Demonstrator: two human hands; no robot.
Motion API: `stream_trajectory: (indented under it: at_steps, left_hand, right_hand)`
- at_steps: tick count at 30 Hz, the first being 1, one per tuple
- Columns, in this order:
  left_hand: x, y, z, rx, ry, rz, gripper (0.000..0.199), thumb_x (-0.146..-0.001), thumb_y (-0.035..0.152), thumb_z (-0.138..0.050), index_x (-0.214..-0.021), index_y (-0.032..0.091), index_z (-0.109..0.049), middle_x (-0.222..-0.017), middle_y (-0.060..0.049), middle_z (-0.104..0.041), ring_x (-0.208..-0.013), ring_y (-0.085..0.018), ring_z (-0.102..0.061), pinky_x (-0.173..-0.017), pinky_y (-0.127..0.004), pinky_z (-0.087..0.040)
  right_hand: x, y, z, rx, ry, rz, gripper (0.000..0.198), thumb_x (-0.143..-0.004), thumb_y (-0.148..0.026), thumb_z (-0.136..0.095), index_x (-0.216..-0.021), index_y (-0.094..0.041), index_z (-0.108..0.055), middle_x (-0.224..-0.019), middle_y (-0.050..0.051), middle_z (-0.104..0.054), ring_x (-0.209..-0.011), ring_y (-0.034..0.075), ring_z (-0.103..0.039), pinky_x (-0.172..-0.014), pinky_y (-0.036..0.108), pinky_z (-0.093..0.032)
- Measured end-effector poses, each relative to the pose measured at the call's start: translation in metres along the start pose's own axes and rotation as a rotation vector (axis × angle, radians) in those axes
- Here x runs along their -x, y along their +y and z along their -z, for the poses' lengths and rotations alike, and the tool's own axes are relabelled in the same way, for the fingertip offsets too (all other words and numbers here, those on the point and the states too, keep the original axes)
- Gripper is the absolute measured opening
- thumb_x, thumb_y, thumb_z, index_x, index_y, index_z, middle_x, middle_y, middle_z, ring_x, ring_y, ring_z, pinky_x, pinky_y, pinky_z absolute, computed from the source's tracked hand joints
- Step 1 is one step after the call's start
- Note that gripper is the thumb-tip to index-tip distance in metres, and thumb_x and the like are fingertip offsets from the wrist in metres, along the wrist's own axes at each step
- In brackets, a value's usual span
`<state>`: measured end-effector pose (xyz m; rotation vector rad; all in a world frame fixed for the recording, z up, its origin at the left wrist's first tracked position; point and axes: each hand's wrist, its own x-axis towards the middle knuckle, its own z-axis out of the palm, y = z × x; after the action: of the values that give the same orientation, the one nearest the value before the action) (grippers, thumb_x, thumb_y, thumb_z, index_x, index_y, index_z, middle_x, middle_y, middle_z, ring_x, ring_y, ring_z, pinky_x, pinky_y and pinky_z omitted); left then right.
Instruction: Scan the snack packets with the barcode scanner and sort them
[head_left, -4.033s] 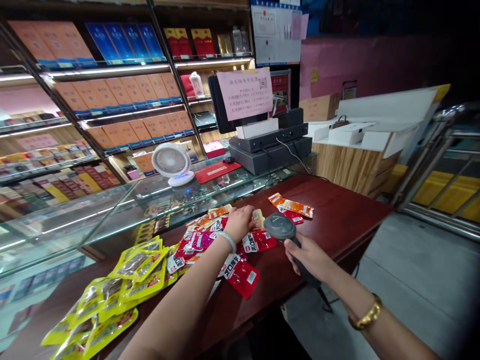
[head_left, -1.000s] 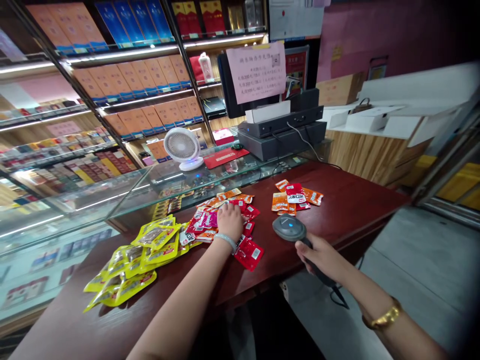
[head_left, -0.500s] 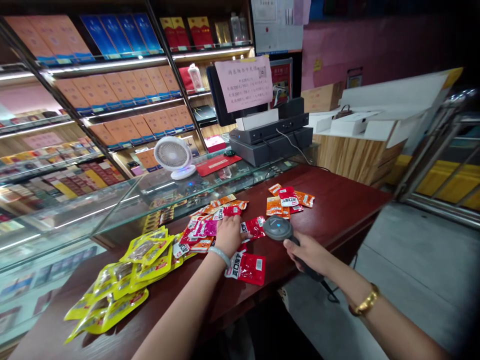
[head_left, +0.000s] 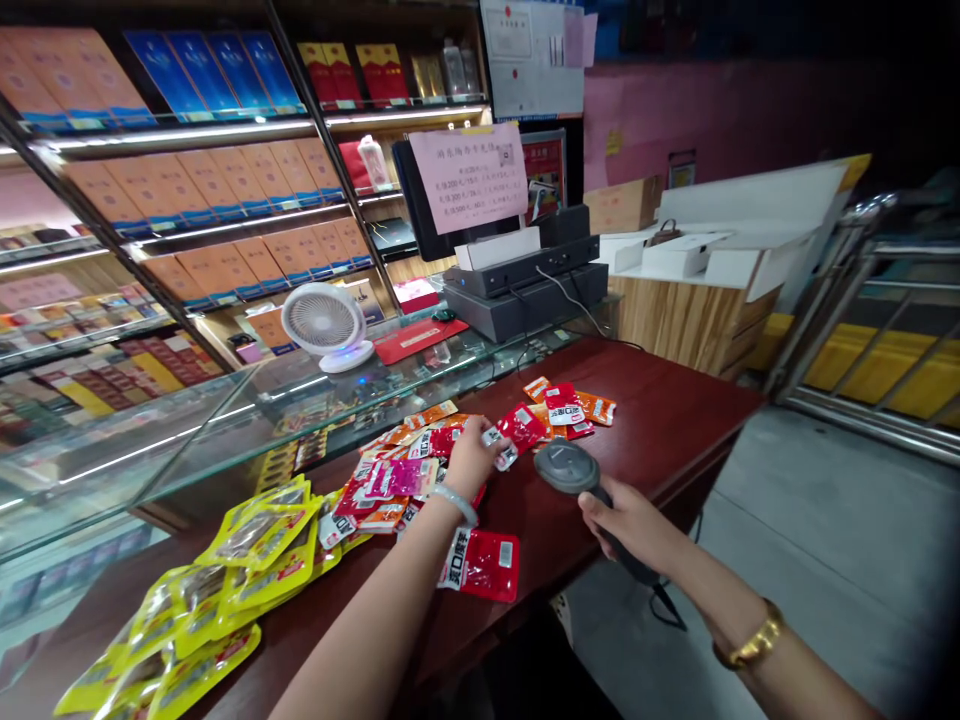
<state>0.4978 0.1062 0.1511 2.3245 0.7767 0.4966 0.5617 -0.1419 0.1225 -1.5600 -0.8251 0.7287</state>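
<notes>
My left hand point(head_left: 477, 455) pinches the white end of a red snack packet point(head_left: 525, 428), held just left of a small pile of orange and red packets point(head_left: 566, 408). My right hand point(head_left: 626, 520) is wrapped round the handle of a grey barcode scanner point(head_left: 568, 466), whose head is near that packet but apart from it. Below my left wrist lies another red packet point(head_left: 491, 565) with white lettering. A heap of red, orange and pink packets point(head_left: 397, 478) spreads left of my left hand, partly hidden by it. Yellow snack bags point(head_left: 202, 600) are stacked further left.
The dark red tabletop point(head_left: 660, 400) adjoins a glass display counter point(head_left: 217, 410). On the glass stand a white fan point(head_left: 324, 318) and a cash register point(head_left: 525, 290) with a screen. Shelves of boxes point(head_left: 225, 185) rise behind. A metal railing point(head_left: 825, 290) is at right.
My left hand has picked up a red packet from the heap and moved it right, towards the small pile. The scanner has shifted slightly right and down. The camera view has turned a little.
</notes>
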Motion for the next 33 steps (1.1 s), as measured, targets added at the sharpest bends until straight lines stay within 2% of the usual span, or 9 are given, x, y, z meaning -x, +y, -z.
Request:
stream_trajectory:
  at_steps: [3, 6, 9, 11, 14, 16, 21, 26, 33]
  left_hand:
    - [-0.028, 0.03, -0.027, 0.19, -0.064, 0.037, 0.029, -0.085, 0.027, -0.067, -0.109, 0.017, -0.054, -0.096, -0.006, -0.071, -0.078, -0.016, -0.067, -0.07, -0.026, -0.05]
    - [-0.039, 0.049, -0.031, 0.184, -0.069, -0.045, 0.043, -0.086, 0.027, -0.067, -0.124, 0.013, -0.052, -0.116, -0.015, -0.068, -0.1, -0.019, -0.067, -0.085, -0.03, -0.052]
    - [-0.018, 0.043, -0.001, -0.076, -0.07, -0.28, 0.046, -0.083, 0.03, -0.07, -0.125, 0.017, -0.057, -0.125, -0.013, -0.065, -0.116, -0.022, -0.061, -0.099, -0.033, -0.047]
    - [0.013, 0.028, 0.03, -0.312, -0.193, -0.376, 0.034, -0.083, 0.032, -0.07, -0.114, 0.021, -0.066, -0.116, -0.008, -0.068, -0.11, -0.022, -0.061, -0.099, -0.034, -0.046]
    - [0.068, 0.004, 0.071, -0.608, -0.347, -0.34, 0.038, -0.078, 0.038, -0.074, -0.113, 0.023, -0.069, -0.113, -0.009, -0.066, -0.109, -0.027, -0.059, -0.098, -0.038, -0.044]
    - [0.098, -0.009, 0.083, -0.718, -0.356, -0.253, 0.048, -0.075, 0.04, -0.077, -0.119, 0.026, -0.066, -0.119, -0.01, -0.063, -0.114, -0.03, -0.055, -0.099, -0.041, -0.042]
    - [0.134, -0.024, 0.071, -0.747, -0.226, -0.166, 0.046, -0.076, 0.042, -0.076, -0.117, 0.027, -0.063, -0.126, -0.01, -0.059, -0.117, -0.031, -0.053, -0.097, -0.042, -0.041]
    - [0.144, -0.018, 0.056, -0.695, -0.173, -0.115, 0.033, -0.084, 0.04, -0.068, -0.107, 0.019, -0.058, -0.112, -0.012, -0.066, -0.109, -0.03, -0.06, -0.096, -0.042, -0.042]
    - [0.149, -0.017, 0.037, -0.411, -0.124, -0.015, 0.036, -0.082, 0.025, -0.069, -0.111, 0.02, -0.05, -0.102, -0.009, -0.067, -0.098, -0.025, -0.066, -0.083, -0.034, -0.048]
  right_hand:
    - [0.003, 0.004, 0.006, 0.028, 0.053, -0.015, 0.053, -0.086, -0.074, -0.05, -0.081, -0.022, -0.044, -0.058, -0.008, -0.05, -0.04, 0.008, -0.049, -0.041, 0.021, -0.039]
    - [0.008, 0.008, 0.01, 0.044, 0.07, -0.041, 0.053, -0.085, -0.075, -0.049, -0.082, -0.022, -0.044, -0.057, -0.008, -0.05, -0.038, 0.009, -0.048, -0.04, 0.021, -0.039]
    - [0.016, 0.01, 0.012, 0.05, 0.028, -0.04, 0.05, -0.086, -0.072, -0.052, -0.088, -0.022, -0.047, -0.055, -0.008, -0.049, -0.039, 0.01, -0.049, -0.042, 0.023, -0.04]
    - [0.025, 0.011, 0.011, 0.059, 0.006, -0.052, 0.048, -0.087, -0.07, -0.053, -0.088, -0.022, -0.049, -0.056, -0.007, -0.052, -0.041, 0.011, -0.05, -0.044, 0.024, -0.041]
    - [0.039, 0.016, 0.006, 0.057, -0.041, -0.071, 0.046, -0.089, -0.067, -0.053, -0.091, -0.021, -0.052, -0.054, -0.006, -0.051, -0.042, 0.012, -0.05, -0.044, 0.024, -0.039]
    - [0.048, 0.02, -0.001, 0.037, -0.077, -0.074, 0.047, -0.089, -0.067, -0.053, -0.094, -0.02, -0.053, -0.054, -0.006, -0.05, -0.043, 0.012, -0.05, -0.044, 0.024, -0.038]
    - [0.065, 0.026, -0.019, -0.003, -0.137, -0.091, 0.053, -0.086, -0.07, -0.055, -0.099, -0.019, -0.055, -0.064, -0.004, -0.053, -0.047, 0.012, -0.05, -0.045, 0.024, -0.041]
    - [0.075, 0.019, -0.029, 0.006, -0.133, -0.089, 0.06, -0.081, -0.078, -0.054, -0.093, -0.019, -0.055, -0.064, -0.003, -0.051, -0.048, 0.012, -0.05, -0.046, 0.024, -0.042]
    - [0.075, 0.016, -0.033, 0.037, -0.169, -0.051, 0.053, -0.086, -0.073, -0.053, -0.094, -0.02, -0.053, -0.067, -0.002, -0.051, -0.05, 0.014, -0.052, -0.048, 0.026, -0.044]
